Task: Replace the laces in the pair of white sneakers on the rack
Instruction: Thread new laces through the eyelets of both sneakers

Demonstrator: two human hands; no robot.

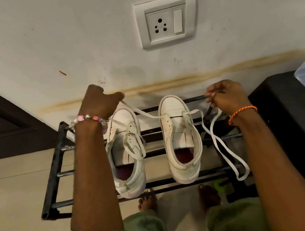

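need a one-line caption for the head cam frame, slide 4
Left hand and right hand pinch the ends of a white lace threaded through the right sneaker on a black rack.

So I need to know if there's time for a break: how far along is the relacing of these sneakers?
Early. Done: the left sneaker shows bare eyelets, no lace. In hand: a white lace runs through the lowest eyelets of the right sneaker; the left hand and right hand each pinch one end. Left: the right sneaker's upper eyelets and the whole left sneaker.
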